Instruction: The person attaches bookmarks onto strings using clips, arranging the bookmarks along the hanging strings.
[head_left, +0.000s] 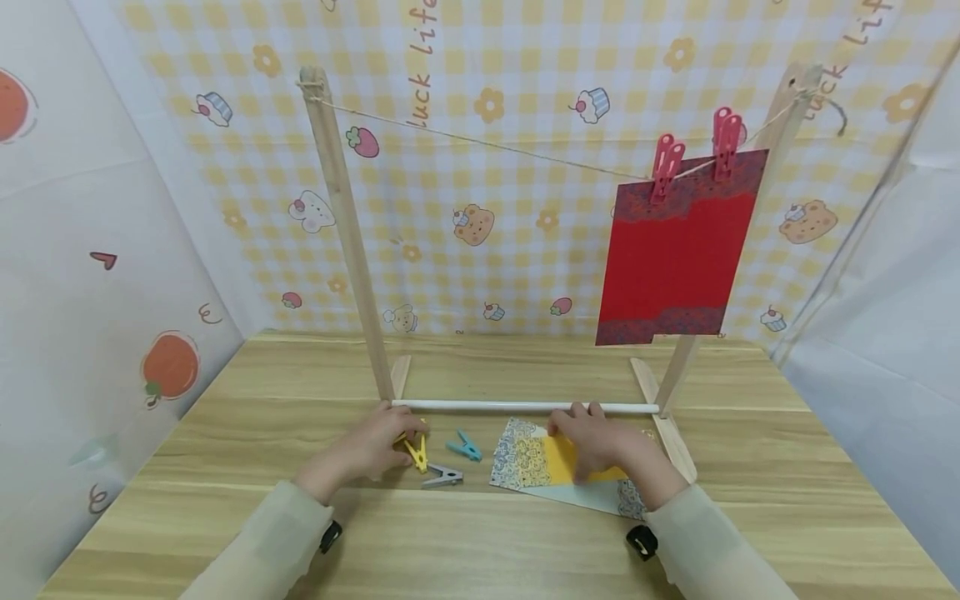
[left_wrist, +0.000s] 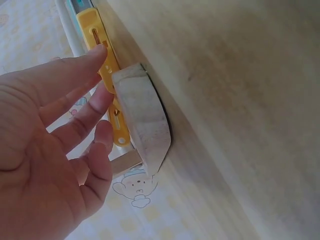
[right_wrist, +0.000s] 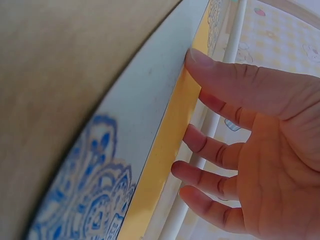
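Note:
My left hand [head_left: 386, 437] reaches down over yellow clothespins [head_left: 419, 457], fingers bent and apart. In the left wrist view its thumb tip overlaps one yellow clothespin [left_wrist: 95, 30], with the other fingertips close beside. A grey clothespin [head_left: 444, 476] and a blue one [head_left: 467, 446] lie nearby. My right hand [head_left: 596, 442] spreads over a yellow sheet [head_left: 557, 460] with a patterned border, thumb at its near edge and fingers towards the far side. Beneath it lies a pale blue sheet [head_left: 592, 498] with blue lace-like patterning [right_wrist: 102, 215].
Behind the hands stands a wooden frame [head_left: 345, 217] with a white crossbar [head_left: 525, 407] and a string [head_left: 480, 142]. A red sheet [head_left: 678, 258] hangs at the right from pink clothespins [head_left: 666, 167]. A wooden foot [left_wrist: 145, 115] sits close to the left hand.

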